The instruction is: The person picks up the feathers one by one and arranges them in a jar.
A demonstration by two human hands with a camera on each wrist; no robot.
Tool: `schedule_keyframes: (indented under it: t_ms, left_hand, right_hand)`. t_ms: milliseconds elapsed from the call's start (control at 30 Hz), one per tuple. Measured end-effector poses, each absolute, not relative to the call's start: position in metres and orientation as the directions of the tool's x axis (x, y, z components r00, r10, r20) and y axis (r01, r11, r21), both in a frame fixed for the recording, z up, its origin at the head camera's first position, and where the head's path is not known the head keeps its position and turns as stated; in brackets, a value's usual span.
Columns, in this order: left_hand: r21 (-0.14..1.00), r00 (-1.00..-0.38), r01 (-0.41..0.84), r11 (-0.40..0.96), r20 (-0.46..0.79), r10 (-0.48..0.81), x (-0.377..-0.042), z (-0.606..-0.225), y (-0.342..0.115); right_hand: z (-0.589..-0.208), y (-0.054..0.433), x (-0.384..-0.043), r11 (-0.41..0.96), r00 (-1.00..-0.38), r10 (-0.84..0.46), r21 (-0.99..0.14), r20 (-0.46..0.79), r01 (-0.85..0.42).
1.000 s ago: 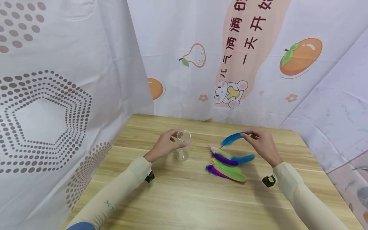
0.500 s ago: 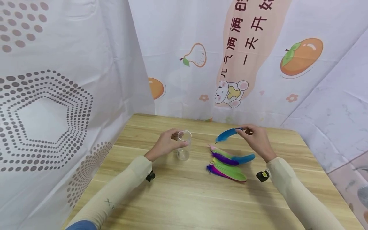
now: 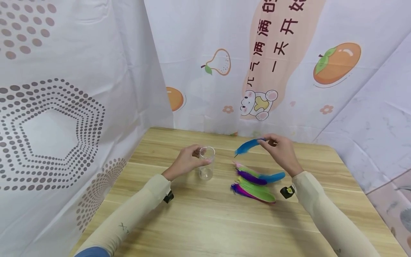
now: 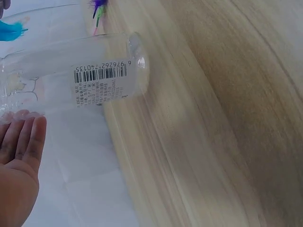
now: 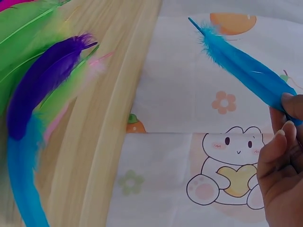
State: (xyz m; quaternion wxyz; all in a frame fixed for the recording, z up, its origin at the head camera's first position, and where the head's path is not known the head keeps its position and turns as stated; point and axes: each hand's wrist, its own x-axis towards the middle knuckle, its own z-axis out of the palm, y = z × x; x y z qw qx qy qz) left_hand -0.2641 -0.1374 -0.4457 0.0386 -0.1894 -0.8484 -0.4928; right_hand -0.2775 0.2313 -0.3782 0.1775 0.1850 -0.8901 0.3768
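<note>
The left hand [image 3: 186, 163] reaches out, its fingers [image 4: 36, 139] curled round an upright clear jar [image 3: 207, 169], while the raised right hand [image 3: 280, 150] pinches a blue feather [image 3: 246, 146] above the bench [image 3: 192, 221].

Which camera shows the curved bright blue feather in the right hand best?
The right wrist view: the curved bright blue feather appears large, its quill and fluffy base clear, though the right hand covers part of the other end. The head view shows it small; the left wrist view, only its quill end.
</note>
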Motion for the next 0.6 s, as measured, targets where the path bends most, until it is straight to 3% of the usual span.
schedule_keyframes:
  t_ms: [600]
  left_hand:
    - [0.826,-0.925,0.35,0.442,0.231,0.3,-0.266,-0.444,-0.139]
  right_hand:
    - [-0.366,0.207,-0.283,0.548,-0.861,-0.22,-0.671,0.459,-0.498]
